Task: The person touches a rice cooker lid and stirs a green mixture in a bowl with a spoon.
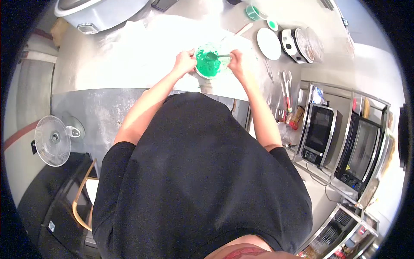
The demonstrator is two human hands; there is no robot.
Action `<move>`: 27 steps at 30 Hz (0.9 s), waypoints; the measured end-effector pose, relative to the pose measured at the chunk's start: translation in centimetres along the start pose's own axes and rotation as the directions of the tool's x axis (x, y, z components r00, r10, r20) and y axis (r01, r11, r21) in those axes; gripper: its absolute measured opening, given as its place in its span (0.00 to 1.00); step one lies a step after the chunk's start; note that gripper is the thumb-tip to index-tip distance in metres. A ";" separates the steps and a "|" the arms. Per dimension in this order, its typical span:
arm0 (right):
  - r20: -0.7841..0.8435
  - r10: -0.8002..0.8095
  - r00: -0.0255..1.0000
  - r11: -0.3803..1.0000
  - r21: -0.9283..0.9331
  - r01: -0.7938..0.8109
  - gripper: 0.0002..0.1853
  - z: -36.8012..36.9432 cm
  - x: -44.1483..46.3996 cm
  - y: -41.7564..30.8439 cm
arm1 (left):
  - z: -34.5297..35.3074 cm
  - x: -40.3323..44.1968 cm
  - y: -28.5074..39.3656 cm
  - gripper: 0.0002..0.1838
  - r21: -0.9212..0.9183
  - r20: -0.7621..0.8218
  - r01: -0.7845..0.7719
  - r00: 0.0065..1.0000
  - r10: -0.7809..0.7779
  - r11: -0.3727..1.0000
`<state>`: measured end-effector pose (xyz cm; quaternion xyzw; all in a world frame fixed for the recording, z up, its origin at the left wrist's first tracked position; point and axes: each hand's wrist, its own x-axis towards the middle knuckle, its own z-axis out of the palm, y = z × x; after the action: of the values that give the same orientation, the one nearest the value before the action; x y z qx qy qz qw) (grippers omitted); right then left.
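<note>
Plate (pixel 268 44), white and round, lies on the tabletop (pixel 86 64) beside a white-and-black appliance (pixel 294 45); a green tub (pixel 254 13) stands farther back. Close behind the bowl (pixel 210 78) lies a pale handle (pixel 245 29). I see vivid green mixture (pixel 209 68), smeared up the bowl's wall. Left hand (pixel 185 61) grips the rim; right hand (pixel 237 60) grasps a spoon (pixel 212 55) inside.
</note>
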<state>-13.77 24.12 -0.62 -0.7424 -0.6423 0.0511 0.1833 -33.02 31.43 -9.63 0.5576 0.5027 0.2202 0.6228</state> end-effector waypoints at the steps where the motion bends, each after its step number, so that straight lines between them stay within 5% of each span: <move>1: -0.019 0.050 0.999 0.998 -0.032 -0.051 0.06 -0.4 -0.2 1.0 | -0.1 -0.3 0.3 0.27 0.013 0.004 -0.001 1.000 0.001 1.000; 6: -0.040 0.178 0.983 0.935 -0.303 -0.182 0.08 -1.8 1.1 -1.0 | -0.1 -0.5 0.7 0.27 0.018 0.027 -0.015 1.000 0.015 1.000; 10: -0.081 0.176 0.981 0.964 -0.187 -0.189 0.08 0.5 2.9 -1.9 | -0.1 -0.5 0.4 0.27 0.017 0.024 0.011 1.000 -0.012 1.000; 14: 0.091 -0.132 0.987 0.975 -0.169 0.146 0.10 0.1 2.9 -2.1 | -0.1 -0.6 0.7 0.26 -0.033 0.048 0.023 0.999 -0.022 0.999; 17: 0.202 -0.436 0.877 0.888 -0.066 0.456 0.10 -1.8 1.5 -2.7 | 0.0 -0.1 0.3 0.25 0.004 0.044 0.040 0.998 -0.040 0.999; 21: 0.210 -0.420 0.883 0.906 0.042 0.421 0.11 -3.4 2.3 -1.2 | -0.2 -0.4 0.8 0.24 0.007 0.038 0.028 0.999 -0.028 1.000; 23: 0.200 -0.174 0.964 0.983 0.095 0.158 0.15 -3.0 3.4 0.0 | -0.3 -0.5 1.3 0.24 0.053 0.065 0.013 0.998 -0.017 0.999; 27: 0.074 -0.158 0.985 0.986 -0.031 0.161 0.14 -1.7 3.0 -0.7 | -0.2 0.0 1.7 0.23 0.139 0.086 0.011 0.996 -0.023 0.990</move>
<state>-13.34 26.72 1.70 -0.6894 -0.7067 0.0508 0.1503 -32.77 31.97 -8.06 0.6043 0.4938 0.1550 0.6057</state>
